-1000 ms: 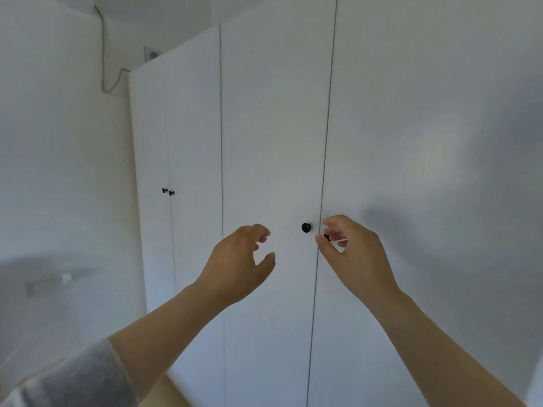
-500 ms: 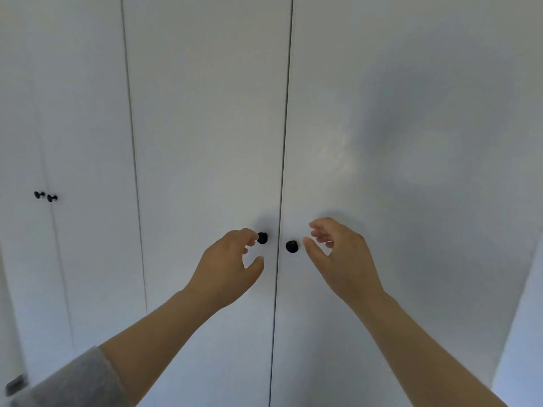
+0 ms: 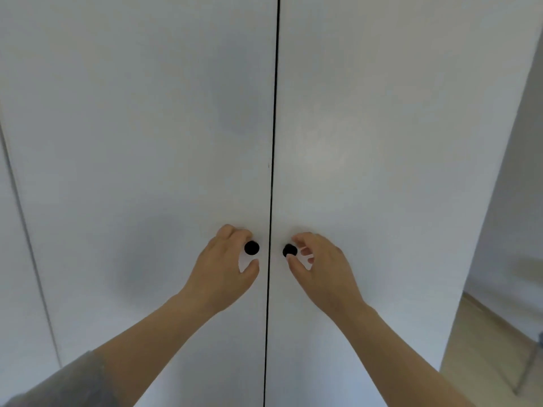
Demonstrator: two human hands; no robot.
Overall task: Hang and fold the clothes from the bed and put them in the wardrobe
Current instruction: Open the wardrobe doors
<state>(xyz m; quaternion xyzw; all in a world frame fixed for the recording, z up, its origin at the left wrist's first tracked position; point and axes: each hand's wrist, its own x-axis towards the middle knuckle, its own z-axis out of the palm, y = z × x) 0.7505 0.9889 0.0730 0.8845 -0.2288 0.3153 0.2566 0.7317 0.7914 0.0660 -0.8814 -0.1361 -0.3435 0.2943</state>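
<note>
Your left hand curves loose by its knob; right hand: grip unclear. Pull the stiff, probably light wardrobe doors by 2 knobs.

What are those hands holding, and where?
Left hand curls round left knob, thumb clear: no hold. Right hand touches right knob with its thumb; grip cannot be told.

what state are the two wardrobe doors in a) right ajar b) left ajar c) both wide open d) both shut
d: the left door and right door meet flush along one thin dark seam, with nothing of the inside showing.
</note>
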